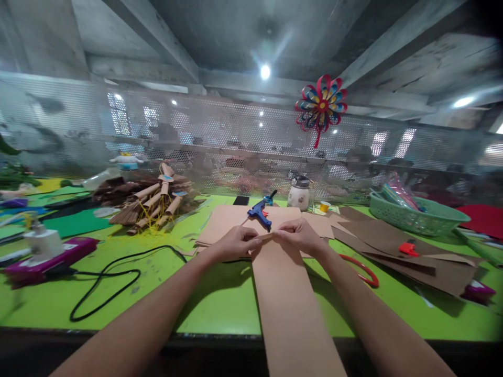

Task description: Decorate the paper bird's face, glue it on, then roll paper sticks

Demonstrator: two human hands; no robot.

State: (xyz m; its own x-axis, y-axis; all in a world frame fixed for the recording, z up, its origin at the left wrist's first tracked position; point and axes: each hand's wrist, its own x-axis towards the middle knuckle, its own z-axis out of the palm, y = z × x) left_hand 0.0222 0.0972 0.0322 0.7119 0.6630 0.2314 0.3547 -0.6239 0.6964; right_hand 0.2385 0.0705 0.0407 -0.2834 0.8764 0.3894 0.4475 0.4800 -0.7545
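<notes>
A long strip of tan kraft paper (291,303) runs from between my hands down past the table's front edge. My left hand (236,243) pinches the left corner of its far end. At the right corner, my right hand (301,234) grips the same end with thumb and fingertips together. The paper's far edge looks folded or curled over between the fingers. Just beyond lies a blue hot glue gun (259,214) with an orange trigger, on a stack of tan paper sheets (223,222).
To the left are rolled brown paper pieces with yellow string (157,201), a purple power strip (51,260) and a looped black cord (104,272). On the right sit brown sheets (393,241), an orange-handled tool (365,272) and a green basket (416,214). A white jar (298,195) stands behind.
</notes>
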